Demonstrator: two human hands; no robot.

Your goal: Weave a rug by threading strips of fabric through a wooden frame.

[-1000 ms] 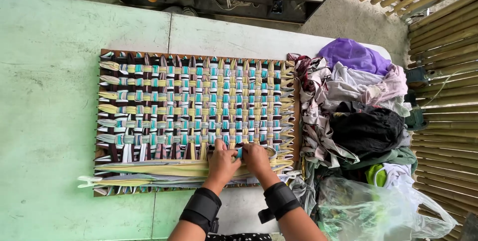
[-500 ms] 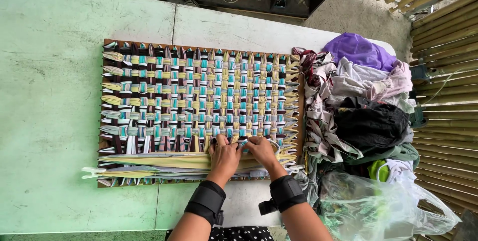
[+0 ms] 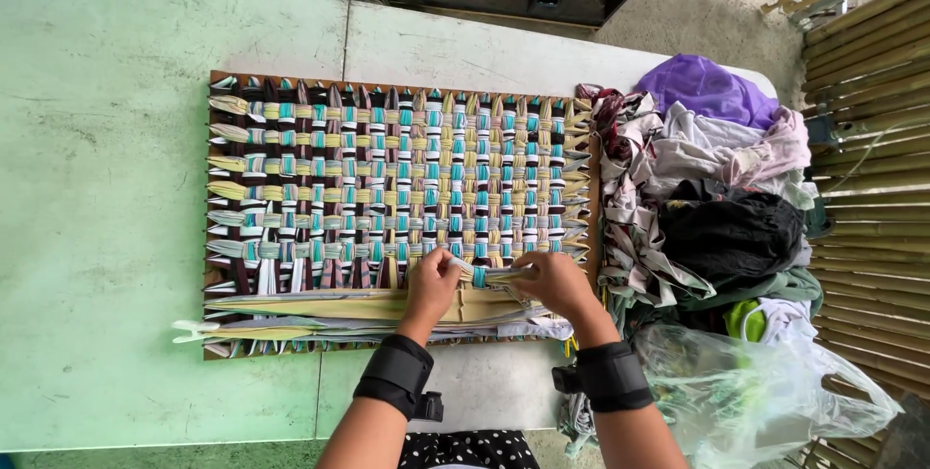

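A pale green bench fills most of the view, its top made of panels that meet in thin seams. On it lies a wide wooden weaving frame, strung with cloth strips that cross in teal, yellow, white and dark bands; the woven part covers the far and middle rows, while the near edge holds long loose yellow and grey strips lying flat along the frame. Just to the right of the frame sits a heap of cloth scraps, purple on top, then pale pink and grey, black in the middle and green lower down, touching the frame's right edge. Near the lower right corner a clear plastic bag rests beside the heap, and a bamboo fence runs along the far right.

Both hands work at the near edge of the woven part, close together. The left hand has its fingers curled down onto the weave, pinching one end of a short teal and white strip. The right hand is closed on the other end of that same strip, which stretches between the two hands just above the loose yellow bands. Each forearm wears a black wrist strap.
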